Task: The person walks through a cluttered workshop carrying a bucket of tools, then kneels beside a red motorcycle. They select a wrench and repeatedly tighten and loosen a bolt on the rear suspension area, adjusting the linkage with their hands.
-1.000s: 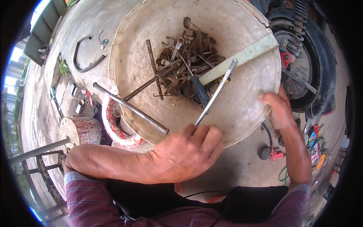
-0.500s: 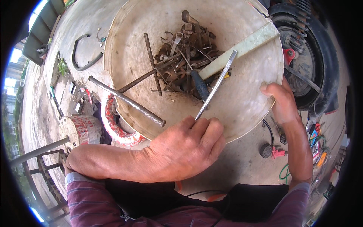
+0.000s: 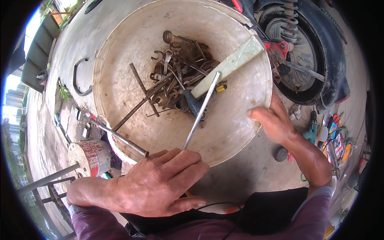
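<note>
A large off-white plastic bucket is tilted with its mouth toward me. My right hand is closed on its right rim, thumb inside. My left hand is at the near rim, thumb stretched away from the fingers; its fingertips are partly hidden. A shiny metal rod runs from the bucket down behind these fingers. Beside the hand lies the knurled crossbar of a T-shaped tool. Inside are rusty wrenches, a blue-handled screwdriver and a pale green flat bar.
A wheel with a black tyre and a coil spring stand at the right. Drill and loose tools lie beyond my right forearm. On the left are a paint-marked cylinder with a bar and a curved black hose.
The view has shifted, so the bucket appears further left. My left hand has loosened from around the shiny rod, its thumb now extended. My right hand stays on the rim.
</note>
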A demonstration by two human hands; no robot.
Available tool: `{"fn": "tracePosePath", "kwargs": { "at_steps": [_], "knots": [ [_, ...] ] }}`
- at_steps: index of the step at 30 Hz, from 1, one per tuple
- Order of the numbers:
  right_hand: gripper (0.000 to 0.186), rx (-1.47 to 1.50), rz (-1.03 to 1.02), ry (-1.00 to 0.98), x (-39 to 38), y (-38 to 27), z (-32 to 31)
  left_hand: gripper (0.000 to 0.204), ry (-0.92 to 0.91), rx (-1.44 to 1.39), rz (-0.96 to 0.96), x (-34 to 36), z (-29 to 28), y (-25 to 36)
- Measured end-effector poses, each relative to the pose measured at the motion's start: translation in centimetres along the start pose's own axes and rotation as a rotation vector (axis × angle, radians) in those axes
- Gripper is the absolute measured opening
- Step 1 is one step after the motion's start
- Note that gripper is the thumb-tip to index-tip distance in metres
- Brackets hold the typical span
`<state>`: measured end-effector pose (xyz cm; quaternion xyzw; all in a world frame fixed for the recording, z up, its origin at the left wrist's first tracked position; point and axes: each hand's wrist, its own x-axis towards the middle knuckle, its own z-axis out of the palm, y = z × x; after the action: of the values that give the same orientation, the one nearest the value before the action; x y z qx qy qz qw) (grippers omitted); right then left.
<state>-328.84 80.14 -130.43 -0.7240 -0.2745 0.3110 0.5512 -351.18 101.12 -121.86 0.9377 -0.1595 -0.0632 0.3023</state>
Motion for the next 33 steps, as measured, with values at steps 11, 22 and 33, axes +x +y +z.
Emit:
{"fn": "tracePosePath", "kwargs": {
  "at_steps": [11,22,33],
  "knots": [
    [0.088,0.010,-0.259,-0.018,-1.4,1.1,2.4,0.081,0.159,0.054,-0.260,9.5,-2.3,-6.8],
    [0.085,0.027,-0.353,0.004,-2.0,2.6,1.8,0.017,-0.028,-0.118,-0.522,8.8,-3.4,-6.8],
    [0.086,-0.012,-0.289,0.009,-1.4,2.7,2.7,0.019,0.251,-0.201,-0.256,3.8,-3.3,-6.6]
  ]
}}
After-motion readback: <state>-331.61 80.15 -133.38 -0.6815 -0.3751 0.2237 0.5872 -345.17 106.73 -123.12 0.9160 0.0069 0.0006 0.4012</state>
